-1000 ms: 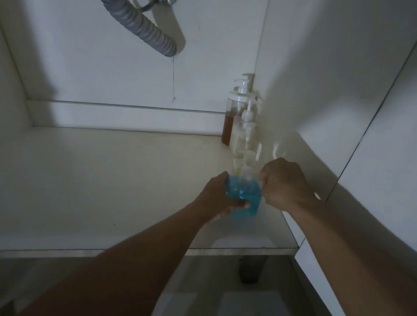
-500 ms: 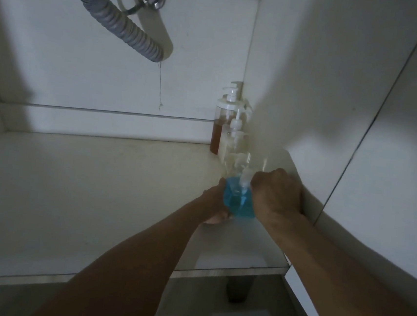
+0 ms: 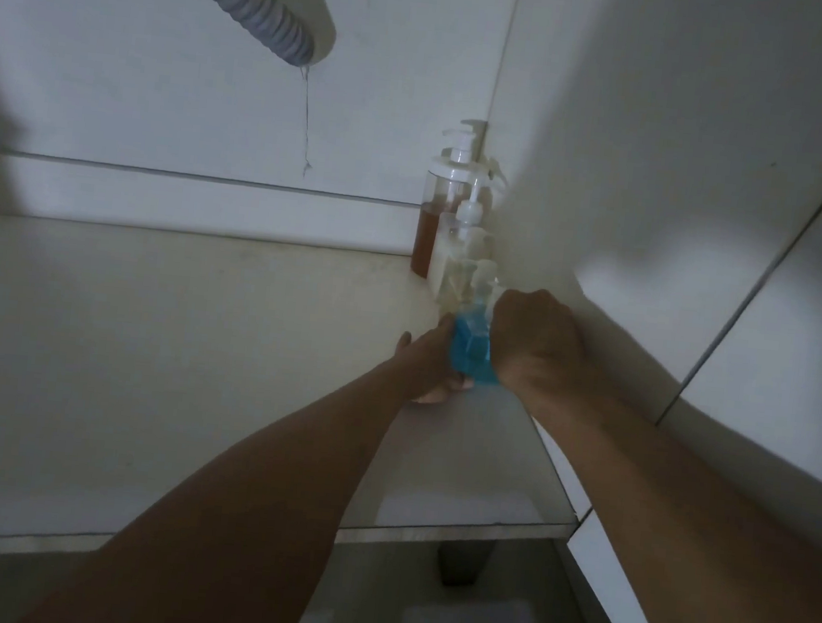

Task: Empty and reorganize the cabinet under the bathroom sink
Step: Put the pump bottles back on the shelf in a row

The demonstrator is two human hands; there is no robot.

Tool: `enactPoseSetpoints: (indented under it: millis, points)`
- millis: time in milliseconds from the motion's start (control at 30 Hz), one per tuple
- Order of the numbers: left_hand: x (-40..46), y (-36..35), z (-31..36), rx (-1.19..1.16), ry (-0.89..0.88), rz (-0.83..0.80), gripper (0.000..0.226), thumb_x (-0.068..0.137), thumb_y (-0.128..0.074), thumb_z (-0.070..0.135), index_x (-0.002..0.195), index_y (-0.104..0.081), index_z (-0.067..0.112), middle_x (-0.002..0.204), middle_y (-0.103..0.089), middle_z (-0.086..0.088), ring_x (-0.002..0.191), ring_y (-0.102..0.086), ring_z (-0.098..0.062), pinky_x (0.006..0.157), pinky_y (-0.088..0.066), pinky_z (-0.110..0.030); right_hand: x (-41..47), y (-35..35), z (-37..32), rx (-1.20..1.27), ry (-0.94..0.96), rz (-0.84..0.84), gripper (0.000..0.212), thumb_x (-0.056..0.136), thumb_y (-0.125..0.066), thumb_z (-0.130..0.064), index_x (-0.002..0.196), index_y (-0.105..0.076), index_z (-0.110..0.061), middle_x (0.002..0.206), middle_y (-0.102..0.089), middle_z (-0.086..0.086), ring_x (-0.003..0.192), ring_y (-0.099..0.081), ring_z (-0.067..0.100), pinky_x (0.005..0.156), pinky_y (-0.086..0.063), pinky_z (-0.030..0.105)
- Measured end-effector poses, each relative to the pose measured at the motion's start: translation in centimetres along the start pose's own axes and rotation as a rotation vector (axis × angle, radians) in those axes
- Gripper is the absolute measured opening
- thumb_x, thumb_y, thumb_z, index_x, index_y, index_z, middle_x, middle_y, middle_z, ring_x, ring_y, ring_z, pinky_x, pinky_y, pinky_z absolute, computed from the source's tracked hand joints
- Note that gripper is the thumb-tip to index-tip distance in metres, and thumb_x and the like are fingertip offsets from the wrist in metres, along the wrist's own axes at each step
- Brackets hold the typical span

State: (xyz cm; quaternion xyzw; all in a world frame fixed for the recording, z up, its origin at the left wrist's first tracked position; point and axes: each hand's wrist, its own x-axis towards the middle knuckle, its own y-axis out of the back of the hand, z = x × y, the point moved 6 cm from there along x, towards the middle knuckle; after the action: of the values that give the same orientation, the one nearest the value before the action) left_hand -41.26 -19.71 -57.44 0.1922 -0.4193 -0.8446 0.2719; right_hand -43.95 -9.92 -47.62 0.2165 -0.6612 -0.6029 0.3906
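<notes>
- Two hands close on one pump bottle of blue liquid (image 3: 470, 349), which stands upright on the cabinet floor (image 3: 193, 365) near its front right, hard by the right side wall (image 3: 662, 185).
- The left hand (image 3: 431, 363) cups the bottle's left side with fingers curled under and around the base, likely to steady it and nudge it into line.
- The right hand (image 3: 536, 346) wraps the bottle's right side and shoulder, knuckles up and close against the wall; its fingertips are hidden, so the exact grip there cannot be told.
- Just behind the blue bottle stand a clear pump bottle (image 3: 467, 279), then a pale pump bottle (image 3: 455, 245), then a taller amber pump bottle (image 3: 432, 223) in the back corner.
- The four form a single file along the wall, tallest at the back. This seems chosen to keep every pump reachable and leave the wide floor free.
- Judged from this, the blue bottle is being set as the front of the row.
- A grey corrugated drain hose (image 3: 262, 10) hangs from above at the upper left, well apart from the bottles.
- The light is dim and labels cannot be read.
</notes>
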Motion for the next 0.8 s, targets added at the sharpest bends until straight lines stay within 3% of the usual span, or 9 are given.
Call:
enactPoseSetpoints:
  millis: [167,267,433,567,633,800]
  points:
    - [-0.8,0.0,0.2,0.055,-0.008,-0.001,0.083,0.091,-0.060,0.033,0.152,-0.006,0.016,0.145,-0.043,-0.007,0.135,-0.039,-0.025,0.118,-0.017,-0.045,0.1,0.1,0.5,0.058,-0.017,-0.092,0.028,0.099,-0.043,-0.009,0.124,-0.055,-0.004,0.126,-0.059,0.017,0.118,-0.057,0.031,0.093,-0.047,0.038]
    - [-2.4,0.3,0.5,0.069,-0.013,-0.048,0.075,0.093,-0.060,0.032,0.152,-0.017,0.012,0.147,-0.042,-0.010,0.134,-0.040,-0.026,0.114,-0.026,-0.036,-0.3,0.6,0.8,0.105,-0.019,-0.110,0.028,0.097,-0.049,-0.008,0.124,-0.056,-0.003,0.125,-0.059,0.017,0.115,-0.058,0.032,0.091,-0.048,0.036]
    - [-6.5,2.7,-1.1,-0.157,0.082,-0.103,0.081,0.082,-0.076,0.016,0.148,-0.031,0.007,0.149,-0.042,-0.007,0.134,-0.043,-0.022,0.103,-0.035,-0.025,-1.1,1.9,0.5,0.208,0.076,-0.070,0.026,0.091,-0.054,-0.003,0.115,-0.064,-0.004,0.114,-0.064,0.018,0.105,-0.062,0.034,0.087,-0.052,0.036]
    - [-11.2,5.2,-3.1,-0.157,0.093,-0.101,0.068,0.079,-0.078,0.019,0.138,-0.048,0.006,0.133,-0.058,-0.007,0.118,-0.059,-0.019,0.105,-0.044,-0.032,-2.9,2.8,-1.7,0.411,0.200,-0.146,0.028,0.083,-0.058,0.003,0.100,-0.074,-0.011,0.107,-0.071,0.010,0.103,-0.066,0.025,0.092,-0.052,0.031]
    - [-14.2,6.5,-4.4,-0.160,0.097,-0.070,0.061,0.078,-0.080,0.020,0.132,-0.055,0.006,0.123,-0.065,-0.005,0.111,-0.063,-0.018,0.102,-0.046,-0.031,-5.1,2.8,-3.4,0.480,0.280,-0.211,0.027,0.083,-0.065,0.003,0.105,-0.074,-0.009,0.108,-0.072,0.008,0.104,-0.066,0.019,0.094,-0.049,0.025]
    - [-23.0,8.1,-8.2,-0.066,0.134,0.003,0.045,0.074,-0.082,0.024,0.115,-0.068,0.010,0.098,-0.072,0.001,0.092,-0.069,-0.013,0.092,-0.053,-0.029,-13.1,1.5,-8.9,0.622,0.466,-0.389,0.026,0.080,-0.076,-0.008,0.106,-0.074,-0.012,0.103,-0.073,0.000,0.089,-0.068,0.008,0.070,-0.049,0.014]
